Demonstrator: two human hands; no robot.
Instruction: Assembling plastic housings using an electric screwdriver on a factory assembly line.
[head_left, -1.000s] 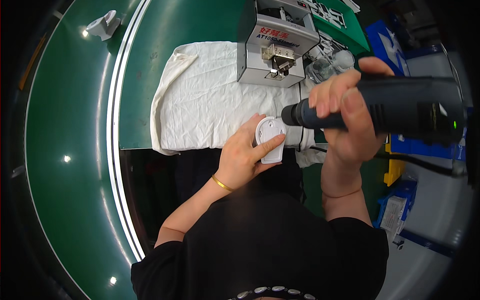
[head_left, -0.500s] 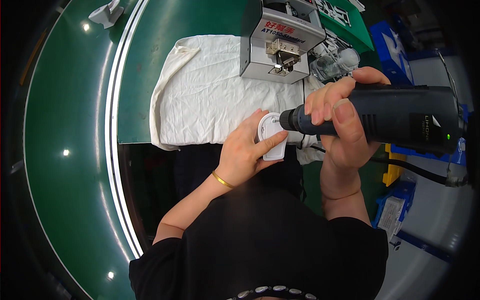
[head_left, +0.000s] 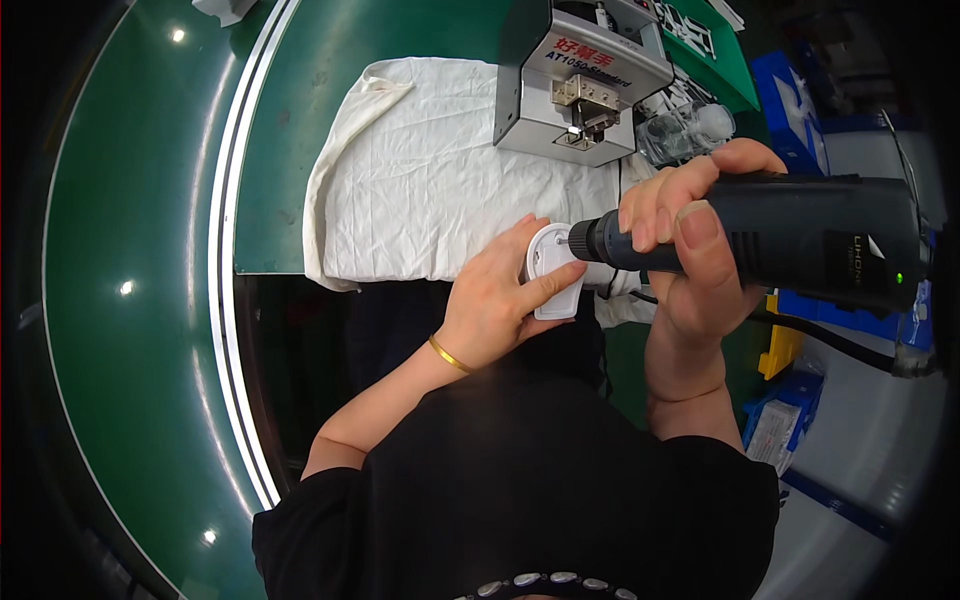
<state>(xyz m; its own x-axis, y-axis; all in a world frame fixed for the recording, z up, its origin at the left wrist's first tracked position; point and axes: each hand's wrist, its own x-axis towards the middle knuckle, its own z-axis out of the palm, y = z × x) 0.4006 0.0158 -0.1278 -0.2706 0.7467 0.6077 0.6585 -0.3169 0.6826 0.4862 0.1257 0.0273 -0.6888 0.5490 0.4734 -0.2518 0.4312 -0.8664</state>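
My left hand (head_left: 497, 291), with a gold bangle at its wrist, grips a small white plastic housing (head_left: 558, 295) that has a rounded end. Its thumb lies across the near face and the fingers wrap behind. In my right hand (head_left: 697, 238) is a black electric screwdriver (head_left: 800, 225), held level and pointing left. The bit at its tip reaches into the hollow of the rounded end; whether it sits on a screw is too small to tell. A green light glows near the tool's rear, and a black cable runs below it.
A white cloth (head_left: 440, 180) covers the table edge before me. On it stands a grey machine (head_left: 580, 100). Beyond are a clear plastic cup (head_left: 690, 130), a green bin (head_left: 720, 55) of white parts and blue bins (head_left: 785, 110). A green conveyor (head_left: 130, 350) curves along the left.
The whole view has shifted slightly. Both hands keep their grips, with the screwdriver bit still at the housing. The white part at the upper left has moved toward the top edge.
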